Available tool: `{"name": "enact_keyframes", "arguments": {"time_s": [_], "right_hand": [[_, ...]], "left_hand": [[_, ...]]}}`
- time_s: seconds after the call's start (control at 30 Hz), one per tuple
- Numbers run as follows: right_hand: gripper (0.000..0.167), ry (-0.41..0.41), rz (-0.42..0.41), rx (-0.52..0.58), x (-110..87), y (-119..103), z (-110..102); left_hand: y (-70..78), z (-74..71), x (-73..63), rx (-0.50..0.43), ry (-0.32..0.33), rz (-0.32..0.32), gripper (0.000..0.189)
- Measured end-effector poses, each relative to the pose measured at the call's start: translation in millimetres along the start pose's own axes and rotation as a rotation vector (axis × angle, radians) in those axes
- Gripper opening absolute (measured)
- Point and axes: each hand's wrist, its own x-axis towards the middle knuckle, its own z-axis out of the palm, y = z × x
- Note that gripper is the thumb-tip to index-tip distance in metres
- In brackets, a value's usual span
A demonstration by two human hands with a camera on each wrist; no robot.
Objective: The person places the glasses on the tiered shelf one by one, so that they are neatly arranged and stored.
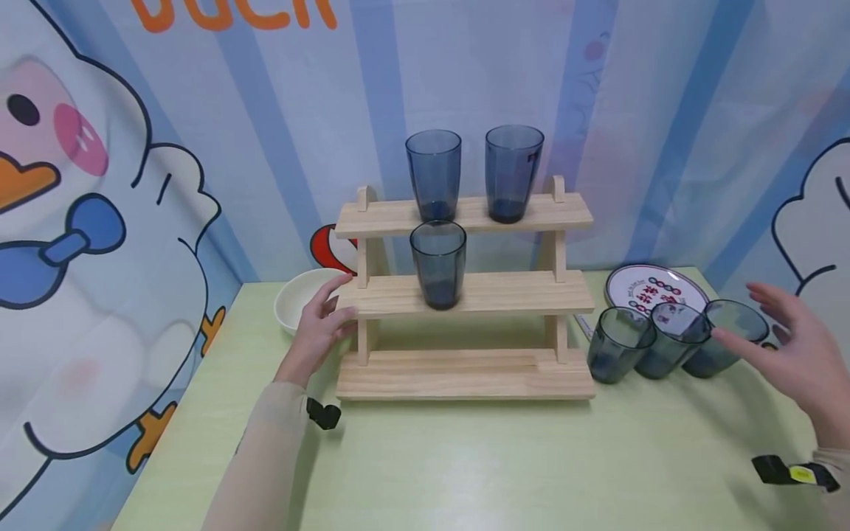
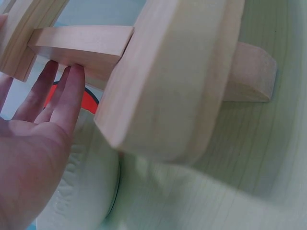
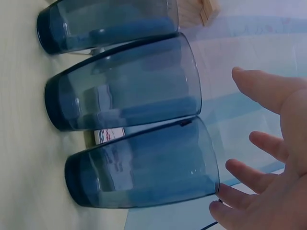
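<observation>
My left hand (image 1: 321,324) holds the left end of a light wooden three-tier rack (image 1: 465,376). In the left wrist view, its fingertips (image 2: 76,74) lie against the side post below the middle shelf. Two blue-tinted glasses (image 1: 434,173) stand upright on the top shelf, and another blue-tinted glass (image 1: 438,265) stands on the middle one. My right hand (image 1: 790,350) is spread beside the rightmost of three glasses (image 1: 733,335) in a row on the table. In the right wrist view, the lower fingers reach the rim of the nearest glass (image 3: 148,167).
A white bowl (image 1: 288,302) sits behind the rack's left end. A patterned plate (image 1: 627,284) lies at the back right, behind the row of glasses. A blue striped curtain (image 1: 279,88) with duck drawings hangs behind the pale green table (image 1: 465,472).
</observation>
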Motion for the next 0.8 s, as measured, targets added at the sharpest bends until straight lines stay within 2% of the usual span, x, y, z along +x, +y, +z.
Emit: {"name": "enact_keyframes", "arguments": {"time_s": [0.37,0.53,0.8], "right_hand": [[0.102,-0.089,0.093,0.077,0.0,28.5,0.2],[0.102,-0.105,0.142,0.064,2.6,41.6,4.9],[0.098,-0.094,0.170,0.117,4.9,55.0,14.5]], "left_hand": [[-0.9,0.3,0.0,0.000,0.005,-0.015,0.064],[-0.2,0.3,0.2,0.000,0.005,-0.010,0.065],[-1.2,-1.2,1.7,0.009,0.009,-0.007,0.065]]}}
